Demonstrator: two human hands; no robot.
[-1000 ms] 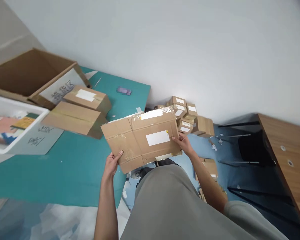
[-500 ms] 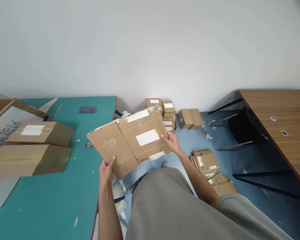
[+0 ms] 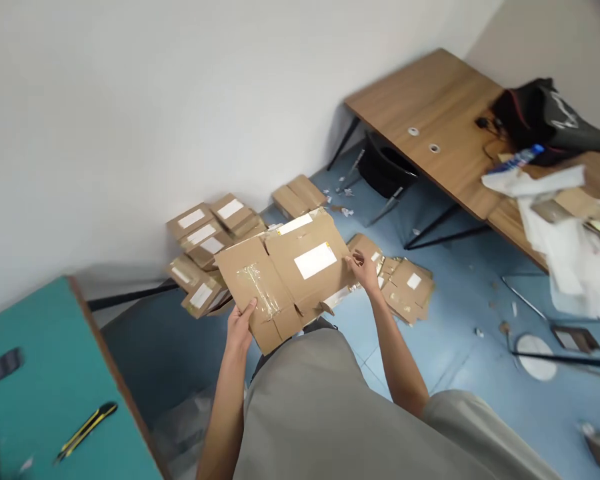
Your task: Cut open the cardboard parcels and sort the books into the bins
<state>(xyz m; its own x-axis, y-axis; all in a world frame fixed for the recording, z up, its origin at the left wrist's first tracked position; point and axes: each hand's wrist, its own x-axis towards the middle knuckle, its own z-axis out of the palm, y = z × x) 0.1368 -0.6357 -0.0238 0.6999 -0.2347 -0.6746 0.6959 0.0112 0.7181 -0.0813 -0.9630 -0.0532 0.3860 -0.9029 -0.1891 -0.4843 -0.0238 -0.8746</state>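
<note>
A flattened cardboard box [image 3: 285,270] with white labels and strips of shiny clear tape is held up in front of my body, tilted. My left hand [image 3: 241,327] grips its lower left edge, thumb on top of the cardboard. At the right edge, my right hand [image 3: 364,270] pinches the board near a corner, its other fingers curled. Behind that hand, a pile of flattened boxes [image 3: 405,290] lies on the floor, partly hidden by the held one.
Stacked closed boxes [image 3: 200,230] stand by the wall, near a pair of boxes [image 3: 300,195]. On the green table [image 3: 40,360] lies a yellow-black utility knife [image 3: 86,432]. A black chair [image 3: 387,167] sits under the wooden desk [image 3: 410,93]; paper scraps litter the blue floor.
My view has swung right, bringing more of the wooden desk and its bag into sight. Both hands still hold the flattened box, now turned nearer the floor pile. The right fingers have curled up.
</note>
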